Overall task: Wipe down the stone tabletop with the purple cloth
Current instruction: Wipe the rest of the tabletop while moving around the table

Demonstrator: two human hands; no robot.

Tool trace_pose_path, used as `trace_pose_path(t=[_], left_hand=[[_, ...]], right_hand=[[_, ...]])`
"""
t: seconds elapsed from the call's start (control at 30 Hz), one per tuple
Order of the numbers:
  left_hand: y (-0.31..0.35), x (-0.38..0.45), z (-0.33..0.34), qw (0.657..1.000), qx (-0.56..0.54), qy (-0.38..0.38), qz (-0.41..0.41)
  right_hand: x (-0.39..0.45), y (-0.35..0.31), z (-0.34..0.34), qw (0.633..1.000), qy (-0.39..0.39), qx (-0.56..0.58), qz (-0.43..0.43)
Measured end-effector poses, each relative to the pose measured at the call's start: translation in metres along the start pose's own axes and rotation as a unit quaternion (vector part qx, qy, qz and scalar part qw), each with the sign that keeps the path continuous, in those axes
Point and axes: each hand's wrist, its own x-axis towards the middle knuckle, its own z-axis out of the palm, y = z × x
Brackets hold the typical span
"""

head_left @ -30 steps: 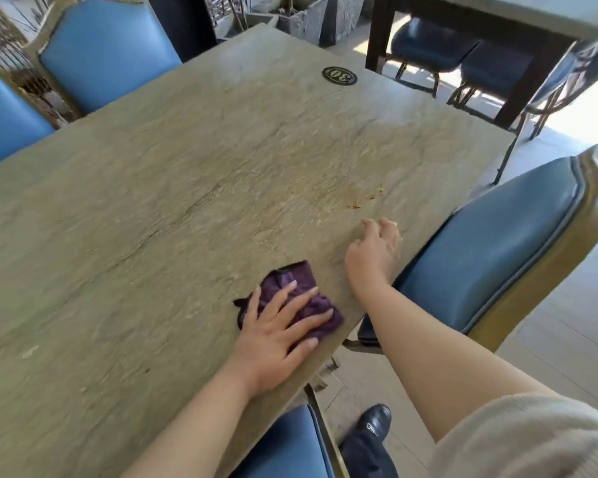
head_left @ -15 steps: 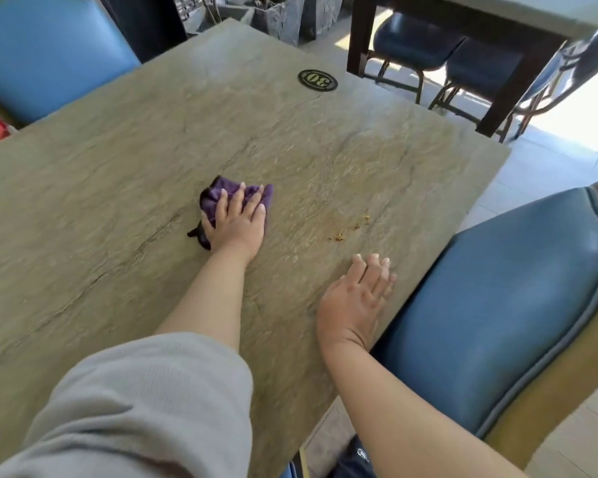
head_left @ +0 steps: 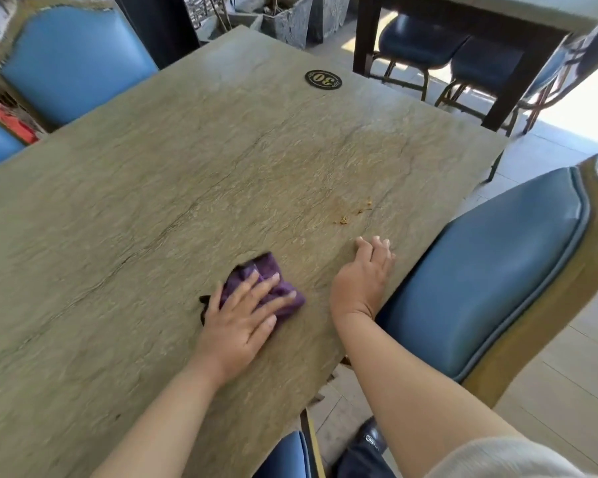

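Observation:
The stone tabletop (head_left: 187, 167) is grey-green with dark veins and fills most of the view. A crumpled purple cloth (head_left: 263, 270) lies on it near the front right edge. My left hand (head_left: 242, 319) presses flat on the cloth with fingers spread, covering its near half. My right hand (head_left: 363, 277) rests palm down on the stone at the table's right edge, holding nothing. A few brown crumbs (head_left: 344, 219) lie just beyond my right hand.
A round black "30" disc (head_left: 322, 79) sits near the far edge. Blue padded chairs stand at the right (head_left: 480, 270), far left (head_left: 73, 60) and front (head_left: 287, 457). Another dark table (head_left: 511, 81) with chairs stands behind. My shoe (head_left: 370, 439) shows below.
My left hand has pulled the cloth back from mid-table toward the front right edge. My right hand stays planted at the table's edge.

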Motion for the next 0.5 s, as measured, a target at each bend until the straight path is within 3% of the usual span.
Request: trace_pose_path(t=[0.13, 0.2, 0.27, 0.37, 0.5], left_hand=[[0.0, 0.079, -0.011, 0.976, -0.036, 0.014, -0.215], [0.015, 0.098, -0.011, 0.967, -0.048, 0.001, -0.25], [0.032, 0.087, -0.004, 0.979, -0.036, 0.01, -0.201], [0.053, 0.037, 0.009, 0.998, -0.01, 0.002, -0.062], [0.058, -0.007, 0.013, 0.998, -0.023, -0.037, 0.051]], right_hand=[[-0.007, 0.005, -0.016, 0.997, -0.054, 0.063, 0.012], [-0.013, 0.01, -0.025, 0.993, -0.088, 0.077, 0.008], [-0.019, 0.016, -0.032, 0.99, -0.106, 0.09, 0.005], [-0.025, 0.016, -0.04, 0.984, -0.118, 0.131, 0.027], [-0.021, 0.004, -0.047, 0.978, -0.11, 0.152, 0.093]])
